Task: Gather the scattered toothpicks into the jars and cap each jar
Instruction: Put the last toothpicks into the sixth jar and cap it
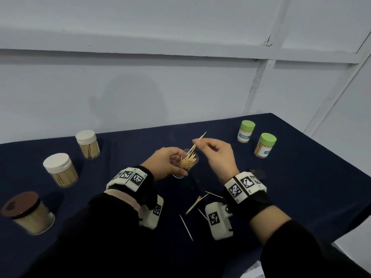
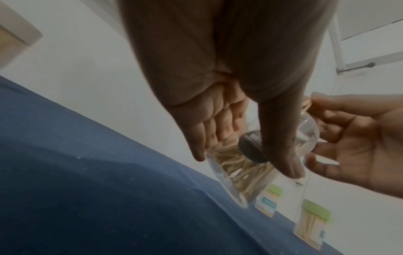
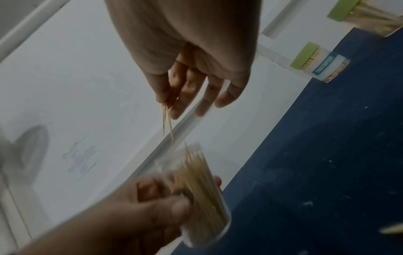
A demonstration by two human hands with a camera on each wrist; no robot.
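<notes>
My left hand (image 1: 169,162) grips an open clear jar (image 1: 187,163) part-filled with toothpicks, tilted, just above the dark blue cloth (image 1: 301,187). In the left wrist view the jar (image 2: 235,174) sits between my fingers and thumb. My right hand (image 1: 212,152) pinches a few toothpicks (image 1: 197,141) over the jar's mouth; their tips point down toward the jar (image 3: 202,198) in the right wrist view, below the pinched toothpicks (image 3: 166,120). Several loose toothpicks (image 1: 195,203) lie on the cloth between my wrists.
Two white-capped jars (image 1: 87,144) (image 1: 60,170) and a brown-capped jar (image 1: 28,212) stand at the left. Two green-capped jars (image 1: 246,131) (image 1: 265,145) stand at the right. A dark lid (image 1: 258,173) lies by my right wrist. The table's right edge runs diagonally.
</notes>
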